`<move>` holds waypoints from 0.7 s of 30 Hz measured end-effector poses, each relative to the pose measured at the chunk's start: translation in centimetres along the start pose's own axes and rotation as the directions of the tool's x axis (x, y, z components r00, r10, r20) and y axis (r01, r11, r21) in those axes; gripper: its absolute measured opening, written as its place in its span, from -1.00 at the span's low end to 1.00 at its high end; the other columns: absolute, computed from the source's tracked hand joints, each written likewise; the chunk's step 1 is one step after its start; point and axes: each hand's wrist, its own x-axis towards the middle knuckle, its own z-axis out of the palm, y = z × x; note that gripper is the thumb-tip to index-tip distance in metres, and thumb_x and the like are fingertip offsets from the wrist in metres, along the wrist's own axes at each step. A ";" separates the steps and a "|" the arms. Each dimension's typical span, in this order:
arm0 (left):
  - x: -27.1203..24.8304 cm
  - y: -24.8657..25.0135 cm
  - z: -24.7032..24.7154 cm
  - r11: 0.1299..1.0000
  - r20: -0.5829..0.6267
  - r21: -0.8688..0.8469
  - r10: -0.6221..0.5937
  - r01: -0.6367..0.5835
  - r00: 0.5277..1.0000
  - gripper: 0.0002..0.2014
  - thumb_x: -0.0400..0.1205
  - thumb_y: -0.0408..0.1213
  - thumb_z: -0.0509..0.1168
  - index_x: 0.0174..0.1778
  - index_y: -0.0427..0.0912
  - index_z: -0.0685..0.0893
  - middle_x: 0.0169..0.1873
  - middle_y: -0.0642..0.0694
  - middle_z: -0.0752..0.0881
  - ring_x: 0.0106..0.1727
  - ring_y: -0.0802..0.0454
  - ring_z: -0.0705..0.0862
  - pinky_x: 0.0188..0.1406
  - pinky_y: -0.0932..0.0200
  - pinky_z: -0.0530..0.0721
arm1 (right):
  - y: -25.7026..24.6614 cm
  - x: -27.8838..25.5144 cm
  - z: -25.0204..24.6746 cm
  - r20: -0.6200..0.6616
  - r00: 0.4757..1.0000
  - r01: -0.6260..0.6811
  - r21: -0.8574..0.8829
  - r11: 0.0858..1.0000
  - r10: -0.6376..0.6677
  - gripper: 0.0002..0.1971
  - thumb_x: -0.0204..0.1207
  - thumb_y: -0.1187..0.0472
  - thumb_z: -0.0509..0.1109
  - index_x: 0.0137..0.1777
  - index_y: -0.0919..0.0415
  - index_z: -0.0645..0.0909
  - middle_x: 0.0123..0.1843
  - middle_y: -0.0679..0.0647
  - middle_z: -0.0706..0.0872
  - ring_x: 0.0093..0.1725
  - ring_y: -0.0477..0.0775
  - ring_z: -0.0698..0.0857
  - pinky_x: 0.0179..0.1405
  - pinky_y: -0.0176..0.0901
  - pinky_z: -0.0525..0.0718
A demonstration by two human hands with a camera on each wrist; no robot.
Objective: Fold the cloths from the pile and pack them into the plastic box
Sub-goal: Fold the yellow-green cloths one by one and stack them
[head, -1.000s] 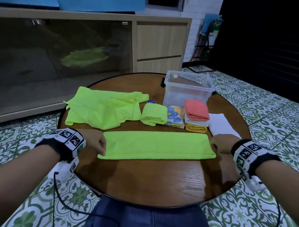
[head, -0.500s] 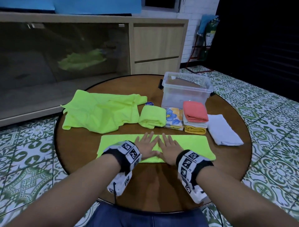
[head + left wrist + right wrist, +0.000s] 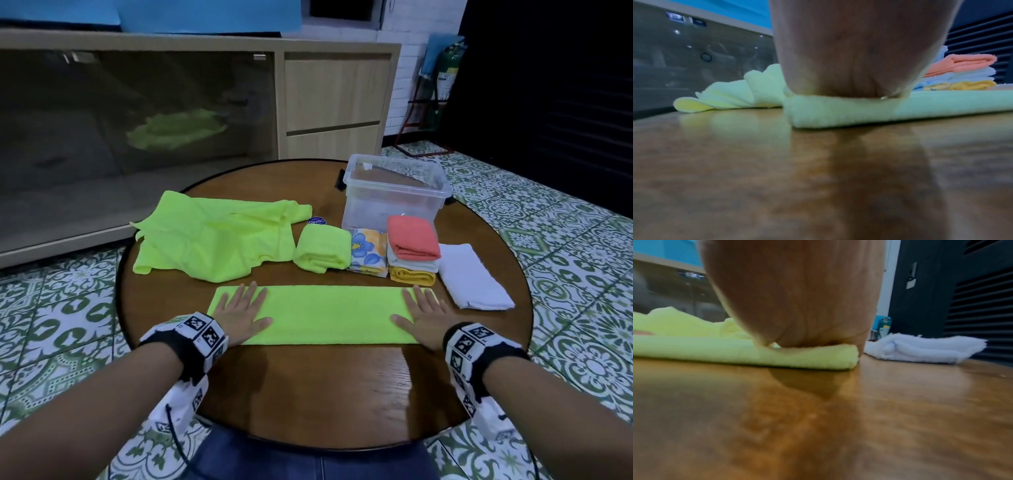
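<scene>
Both hands slid apart from centre: left hand (image 3: 241,313) and right hand (image 3: 423,317) spread flat on fuzzy green strip's (image 3: 325,313) ends; "ClayGO" sticker (image 3: 316,221) beyond left hand

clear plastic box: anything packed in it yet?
Looks empty: the clear plastic box has no lid, and only brown table shows through its walls. Folded cloths sit outside.

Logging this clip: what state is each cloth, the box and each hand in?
Green strip cloth: folded long, flat.
Green pile: unfolded, crumpled.
Green bundle: folded.
Floral cloth: folded.
Three-cloth stack: folded.
White cloth: folded.
Plastic box: lidless.
Left hand: flat, pressing.
Right hand: flat, pressing.
</scene>
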 end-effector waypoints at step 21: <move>0.7 -4.9 -2.2 0.798 0.078 -0.487 -0.363 0.353 0.928 -0.58 0.52 -0.04 0.43 0.10 -0.31 0.58 0.04 -0.21 0.64 0.10 -0.14 0.64 -0.16 0.20 0.51 | -10.3 0.4 -1.6 0.051 0.931 0.364 -0.176 0.915 -0.361 -0.33 0.70 -0.18 -0.12 0.66 0.05 -0.33 0.67 0.12 -0.39 0.67 0.16 -0.29 0.65 0.09 -0.14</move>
